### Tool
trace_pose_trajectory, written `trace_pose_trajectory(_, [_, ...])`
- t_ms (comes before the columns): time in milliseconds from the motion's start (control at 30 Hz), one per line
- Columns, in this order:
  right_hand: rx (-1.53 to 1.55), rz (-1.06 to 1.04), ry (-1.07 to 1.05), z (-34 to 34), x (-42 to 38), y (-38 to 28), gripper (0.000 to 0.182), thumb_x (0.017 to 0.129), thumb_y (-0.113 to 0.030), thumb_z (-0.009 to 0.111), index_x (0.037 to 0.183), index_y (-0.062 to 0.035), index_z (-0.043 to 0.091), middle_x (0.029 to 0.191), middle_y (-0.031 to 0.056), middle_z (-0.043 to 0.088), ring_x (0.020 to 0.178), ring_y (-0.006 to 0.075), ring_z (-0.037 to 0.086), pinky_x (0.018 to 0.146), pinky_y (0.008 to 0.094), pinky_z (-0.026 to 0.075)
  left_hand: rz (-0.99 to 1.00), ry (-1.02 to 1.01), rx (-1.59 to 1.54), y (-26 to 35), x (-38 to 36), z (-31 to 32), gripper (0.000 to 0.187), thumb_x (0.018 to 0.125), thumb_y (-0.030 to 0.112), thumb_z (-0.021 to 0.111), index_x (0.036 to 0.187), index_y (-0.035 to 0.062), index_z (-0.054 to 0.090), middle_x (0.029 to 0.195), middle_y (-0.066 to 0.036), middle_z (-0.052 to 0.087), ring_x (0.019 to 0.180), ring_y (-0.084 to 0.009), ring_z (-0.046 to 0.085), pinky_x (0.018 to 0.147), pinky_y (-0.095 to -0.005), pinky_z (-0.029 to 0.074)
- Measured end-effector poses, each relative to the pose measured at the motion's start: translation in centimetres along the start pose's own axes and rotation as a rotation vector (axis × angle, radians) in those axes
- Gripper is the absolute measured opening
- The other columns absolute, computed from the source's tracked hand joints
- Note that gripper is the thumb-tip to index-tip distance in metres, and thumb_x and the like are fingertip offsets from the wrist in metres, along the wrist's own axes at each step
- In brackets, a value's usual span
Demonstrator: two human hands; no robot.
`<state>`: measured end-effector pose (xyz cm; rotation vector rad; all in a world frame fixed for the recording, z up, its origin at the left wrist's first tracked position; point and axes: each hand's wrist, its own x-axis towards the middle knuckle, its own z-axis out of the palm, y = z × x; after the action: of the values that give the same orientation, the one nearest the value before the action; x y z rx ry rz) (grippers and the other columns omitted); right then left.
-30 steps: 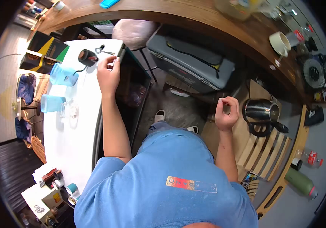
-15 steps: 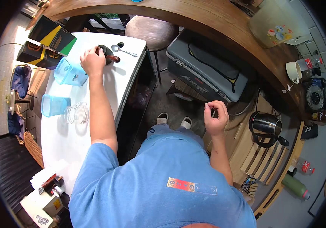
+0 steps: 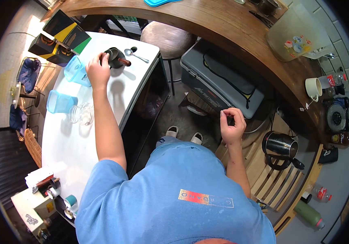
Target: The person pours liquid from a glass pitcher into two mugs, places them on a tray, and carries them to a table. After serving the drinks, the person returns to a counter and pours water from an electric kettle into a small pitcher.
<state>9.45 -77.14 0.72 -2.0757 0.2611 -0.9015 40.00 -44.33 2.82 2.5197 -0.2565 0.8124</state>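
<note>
At the upper left, my left hand (image 3: 98, 73) has its fingers and thumb on the near rim of a small black pot (image 3: 115, 58) with a reddish-brown handle. The pot is on the white table (image 3: 136, 91). Just right of it lies a metal spoon (image 3: 137, 55). A light blue container (image 3: 76, 71) is partly behind my left hand. Another blue container (image 3: 61, 101) and a clear glass jar (image 3: 81, 114) lie nearer to me. My right hand (image 3: 233, 125) is raised over the floor with curled fingers; whether anything small is inside cannot be made out.
Black boxes (image 3: 66, 31) stand at the table's far left corner. A round stool (image 3: 168, 40) and a grey cooler (image 3: 219, 79) are ahead. To the right are a kettle (image 3: 280, 145), a slatted wooden surface (image 3: 278, 183) and a curved wooden counter (image 3: 231, 30).
The view has shifted slightly. My left hand has moved a little toward me at the pot, and more of the pot's opening shows. My right hand keeps its curled pose.
</note>
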Motion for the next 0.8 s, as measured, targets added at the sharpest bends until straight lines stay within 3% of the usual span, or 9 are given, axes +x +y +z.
trace_pose_trajectory(200, [0.028, -0.01, -0.042, -0.3, 0.7, 1.3, 0.008, 0.075, 0.002, 0.066, 0.079, -0.0005, 0.06, 0.079, 0.0082, 0.06, 0.068, 0.0167, 0.058, 0.064, 0.0266, 0.048, -0.064, -0.137, 0.044, 0.1, -8.3, 0.1, 0.025, 0.086, 0.025, 0.059, 0.098, 0.0047, 0.066, 0.092, -0.014, 0.065, 0.091, -0.0312, 0.057, 0.089, -0.0385, 0.039])
trace_pose_trajectory(333, [0.028, -0.019, -0.047, -0.5, 1.6, 1.3, 0.008, 0.075, 0.002, 0.066, 0.079, -0.0005, 0.06, 0.079, 0.0081, 0.06, 0.068, 0.0169, 0.059, 0.064, 0.0266, 0.048, -0.189, -0.227, 0.111, -0.7, -11.7, 1.3, 0.026, 0.084, 0.02, 0.06, 0.104, 0.0042, 0.064, 0.105, -0.014, 0.062, 0.103, -0.0323, 0.05, 0.093, -0.0396, 0.038])
trace_pose_trajectory(567, [0.018, -0.015, -0.032, -1.0, 1.8, 2.2, 0.008, 0.075, 0.001, 0.066, 0.079, -0.0008, 0.06, 0.078, 0.0079, 0.06, 0.068, 0.0174, 0.059, 0.064, 0.0269, 0.048, -0.254, -0.209, 0.092, -0.8, -12.3, 1.7, 0.028, 0.083, 0.019, 0.06, 0.108, 0.0056, 0.063, 0.108, -0.014, 0.061, 0.106, -0.0323, 0.049, 0.094, -0.038, 0.038])
trace_pose_trajectory(667, [0.005, -0.006, -0.013, -1.4, 1.7, 2.4, 0.008, 0.075, 0.001, 0.066, 0.08, -0.0009, 0.06, 0.078, 0.0078, 0.06, 0.068, 0.0172, 0.059, 0.064, 0.0267, 0.048, -0.106, -0.046, 0.343, 0.1, -10.7, 2.4, 0.033, 0.084, 0.027, 0.06, 0.109, 0.0047, 0.062, 0.107, -0.016, 0.061, 0.101, -0.0287, 0.055, 0.09, -0.0365, 0.041])
trace_pose_trajectory(733, [-0.013, 0.004, 0.002, -1.9, 1.5, 2.5, 0.008, 0.075, 0.001, 0.066, 0.08, -0.0009, 0.06, 0.078, 0.0077, 0.06, 0.068, 0.0171, 0.059, 0.064, 0.0266, 0.048, -0.521, -0.213, -0.265, 1.0, -8.2, 3.2, 0.04, 0.085, 0.035, 0.061, 0.107, 0.0009, 0.062, 0.105, -0.014, 0.063, 0.09, -0.025, 0.06, 0.079, -0.0338, 0.047])
trace_pose_trajectory(767, [-0.015, 0.014, 0.018, -2.1, 1.3, 2.5, 0.008, 0.075, 0.001, 0.067, 0.08, -0.0009, 0.06, 0.078, 0.0076, 0.06, 0.068, 0.017, 0.059, 0.064, 0.0264, 0.047, -0.511, -0.22, -0.271, 1.5, -7.4, 3.8, 0.04, 0.085, 0.035, 0.061, 0.107, 0.0009, 0.062, 0.105, -0.014, 0.063, 0.09, -0.025, 0.06, 0.079, -0.0338, 0.047])
trace_pose_trajectory(800, [-0.016, 0.022, 0.036, -2.3, 1.3, 2.5, 0.008, 0.075, 0.0, 0.067, 0.08, -0.0008, 0.06, 0.078, 0.0076, 0.06, 0.069, 0.0169, 0.059, 0.064, 0.0262, 0.047, -0.756, -0.305, -0.662, 1.9, -6.5, 4.3, 0.046, 0.086, 0.042, 0.06, 0.106, 0.0012, 0.06, 0.097, -0.012, 0.062, 0.083, -0.0222, 0.06, 0.072, -0.0309, 0.048])
